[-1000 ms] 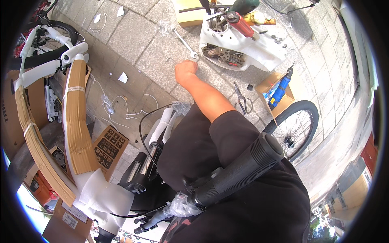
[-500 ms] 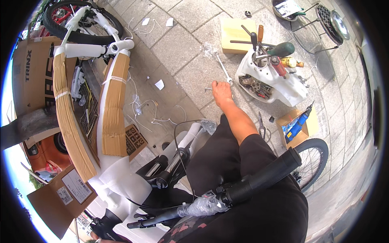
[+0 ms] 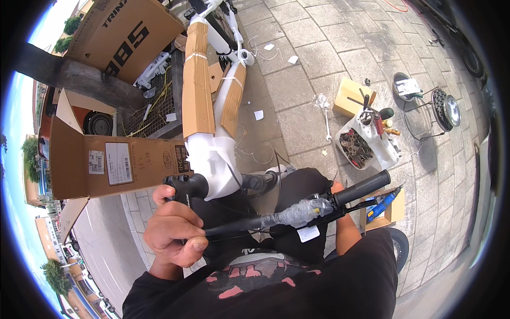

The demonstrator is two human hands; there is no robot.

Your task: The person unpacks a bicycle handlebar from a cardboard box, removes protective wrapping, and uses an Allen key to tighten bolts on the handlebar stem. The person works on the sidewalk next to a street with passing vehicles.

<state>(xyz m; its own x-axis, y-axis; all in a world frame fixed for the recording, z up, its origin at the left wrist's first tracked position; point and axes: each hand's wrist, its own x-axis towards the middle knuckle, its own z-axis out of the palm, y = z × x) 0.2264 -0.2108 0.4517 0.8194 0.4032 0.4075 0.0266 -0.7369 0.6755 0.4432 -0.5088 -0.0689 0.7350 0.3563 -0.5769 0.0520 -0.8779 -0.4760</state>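
Handlebar [image 3: 297, 212]: left hand [image 3: 175, 234] now in view, grip closed on it; right hand withdrawn, hidden.

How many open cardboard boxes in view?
3: a large brown box lying open at left, a small box with a blue tool by the handlebar grip, and another large box at upper left. More may be hidden.

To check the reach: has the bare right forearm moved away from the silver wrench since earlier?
Yes. The bare right forearm drew back toward the body, away from the silver wrench beside the white plastic tub.
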